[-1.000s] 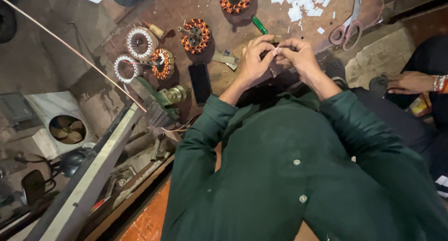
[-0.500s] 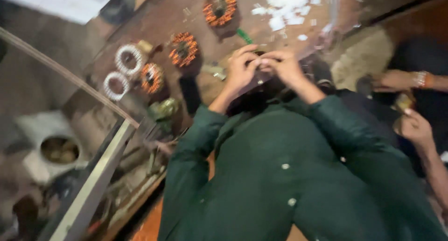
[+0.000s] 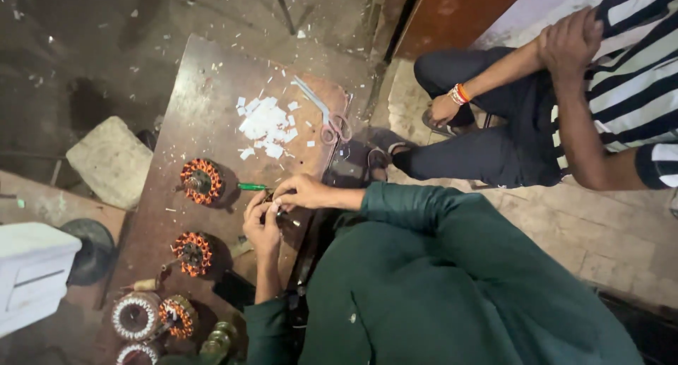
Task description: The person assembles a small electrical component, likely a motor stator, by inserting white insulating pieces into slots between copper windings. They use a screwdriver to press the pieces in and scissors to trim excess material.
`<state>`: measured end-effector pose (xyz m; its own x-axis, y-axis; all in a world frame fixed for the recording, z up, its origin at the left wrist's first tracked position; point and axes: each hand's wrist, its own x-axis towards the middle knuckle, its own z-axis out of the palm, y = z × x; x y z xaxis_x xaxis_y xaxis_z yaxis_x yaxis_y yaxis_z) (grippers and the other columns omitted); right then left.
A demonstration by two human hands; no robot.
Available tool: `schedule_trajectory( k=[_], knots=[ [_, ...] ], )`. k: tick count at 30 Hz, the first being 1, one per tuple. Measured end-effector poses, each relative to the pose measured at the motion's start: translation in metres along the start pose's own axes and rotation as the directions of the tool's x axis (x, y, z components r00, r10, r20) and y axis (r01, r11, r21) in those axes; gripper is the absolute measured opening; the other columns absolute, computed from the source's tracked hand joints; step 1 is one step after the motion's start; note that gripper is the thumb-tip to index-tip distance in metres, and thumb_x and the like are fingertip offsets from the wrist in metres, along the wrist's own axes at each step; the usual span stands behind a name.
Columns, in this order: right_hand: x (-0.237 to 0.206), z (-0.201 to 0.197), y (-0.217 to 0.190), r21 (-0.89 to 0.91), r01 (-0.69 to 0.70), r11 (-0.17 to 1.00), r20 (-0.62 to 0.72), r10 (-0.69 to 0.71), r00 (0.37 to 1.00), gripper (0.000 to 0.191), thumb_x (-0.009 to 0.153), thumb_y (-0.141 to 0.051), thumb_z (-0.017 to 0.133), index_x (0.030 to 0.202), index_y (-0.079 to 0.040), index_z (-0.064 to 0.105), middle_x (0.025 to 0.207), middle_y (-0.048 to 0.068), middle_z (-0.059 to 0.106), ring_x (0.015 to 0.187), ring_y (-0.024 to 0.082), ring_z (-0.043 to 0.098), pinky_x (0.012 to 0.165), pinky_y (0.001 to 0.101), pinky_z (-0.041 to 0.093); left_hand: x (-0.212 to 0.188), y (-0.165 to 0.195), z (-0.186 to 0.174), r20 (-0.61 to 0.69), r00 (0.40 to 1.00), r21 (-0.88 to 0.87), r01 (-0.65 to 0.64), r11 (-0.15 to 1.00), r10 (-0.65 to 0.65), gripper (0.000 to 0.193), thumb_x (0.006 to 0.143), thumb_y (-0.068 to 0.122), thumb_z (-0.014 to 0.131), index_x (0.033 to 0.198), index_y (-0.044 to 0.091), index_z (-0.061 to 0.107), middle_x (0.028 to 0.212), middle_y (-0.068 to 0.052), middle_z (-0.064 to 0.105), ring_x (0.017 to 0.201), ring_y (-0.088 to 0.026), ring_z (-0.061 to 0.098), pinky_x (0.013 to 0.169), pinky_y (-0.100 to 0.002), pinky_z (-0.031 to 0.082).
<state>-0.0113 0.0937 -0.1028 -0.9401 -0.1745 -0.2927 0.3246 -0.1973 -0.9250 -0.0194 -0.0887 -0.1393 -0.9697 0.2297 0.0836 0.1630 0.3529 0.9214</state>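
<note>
Head view: hands (image 3: 279, 210) pinched together, contents hidden.

Metal worktable (image 3: 201, 118) bears stators (image 3: 200, 181), scissors (image 3: 326, 118), paper scraps (image 3: 267, 125)

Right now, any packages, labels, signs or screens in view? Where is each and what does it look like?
White box: left edge of view, boxy, plain white.
Black flat slab: on the brown board, bottom end, rectangular; possibly a phone with a dark screen, cannot tell.
White paper slips: heap at the board's upper end beside the scissors, small blank rectangles.
No signs or lit screens.
</note>
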Motion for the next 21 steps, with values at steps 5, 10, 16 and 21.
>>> schedule_trajectory(
  k=[5,10,16,21],
  knots=[
    [0.006,0.0,0.004,0.03,-0.016,0.999,-0.036,0.017,0.999,0.019,0.098,-0.012,0.068,0.109,0.003,0.072,0.091,0.008,0.075,0.078,0.013,0.072,0.073,0.031,0.063,0.002,0.005,0.002,0.001,0.999,-0.051,0.033,0.998,-0.033,0.01,0.092,0.009,0.073,0.097,0.001,0.076,0.126,-0.015,0.071,0.117,-0.026,0.065,0.103,-0.037,0.049],
    [0.012,0.0,0.004,-0.411,0.18,0.893,-0.166,-0.268,0.949,0.019,0.092,-0.011,0.071,0.106,0.0,0.077,0.091,0.012,0.079,0.078,0.02,0.075,0.073,0.0347,0.06,0.011,0.019,0.007,-0.108,0.994,-0.095,-0.031,0.995,0.021,0.014,0.089,0.007,0.075,0.1,0.0,0.079,0.12,-0.016,0.073,0.113,-0.027,0.066,0.101,-0.037,0.05],
    [0.013,0.009,0.007,-0.548,0.218,0.807,-0.113,-0.33,0.937,0.026,0.089,-0.008,0.063,0.112,-0.003,0.074,0.107,0.016,0.075,0.101,0.032,0.073,0.089,0.0385,0.057,0.011,0.026,0.006,-0.155,0.987,-0.099,0.023,0.995,-0.038,0.013,0.088,0.007,0.074,0.099,0.0,0.078,0.11,-0.014,0.077,0.104,-0.025,0.071,0.097,-0.036,0.054],
    [0.012,0.011,0.008,-0.572,0.23,0.788,-0.088,-0.337,0.937,0.027,0.09,-0.008,0.062,0.114,-0.003,0.074,0.11,0.017,0.074,0.104,0.034,0.07,0.092,0.0409,0.055,0.012,0.031,0.001,-0.165,0.985,-0.032,-0.047,0.998,0.041,0.012,0.091,0.006,0.071,0.099,-0.001,0.076,0.108,-0.014,0.077,0.103,-0.028,0.071,0.095,-0.039,0.053]
  ],
)
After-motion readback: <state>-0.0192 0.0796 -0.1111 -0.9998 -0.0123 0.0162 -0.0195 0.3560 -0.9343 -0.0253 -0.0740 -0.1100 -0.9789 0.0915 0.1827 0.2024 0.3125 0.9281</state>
